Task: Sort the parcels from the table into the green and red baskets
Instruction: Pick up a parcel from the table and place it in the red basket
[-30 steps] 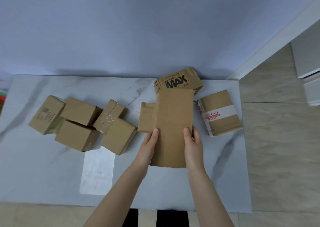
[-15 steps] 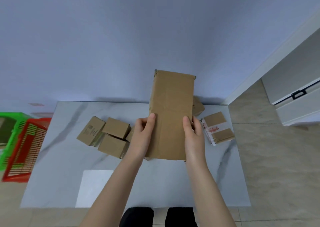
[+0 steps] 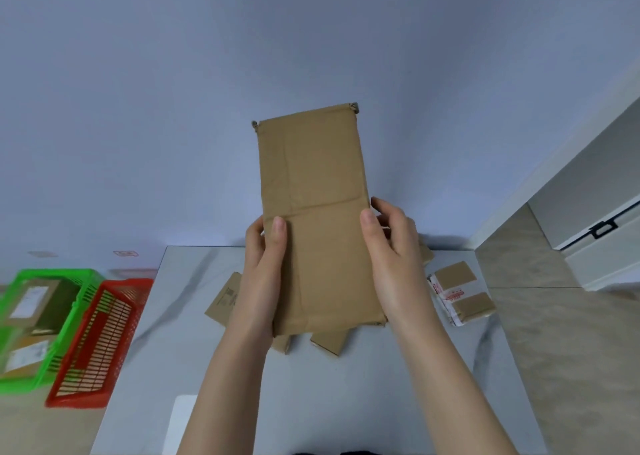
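The left hand and right hand grasp the long flat brown cardboard parcel low down, near the grey marble table's far edge. Its tall top could tip.

A long flat brown parcel is held upright in the air, with the green basket touching the red basket at left.
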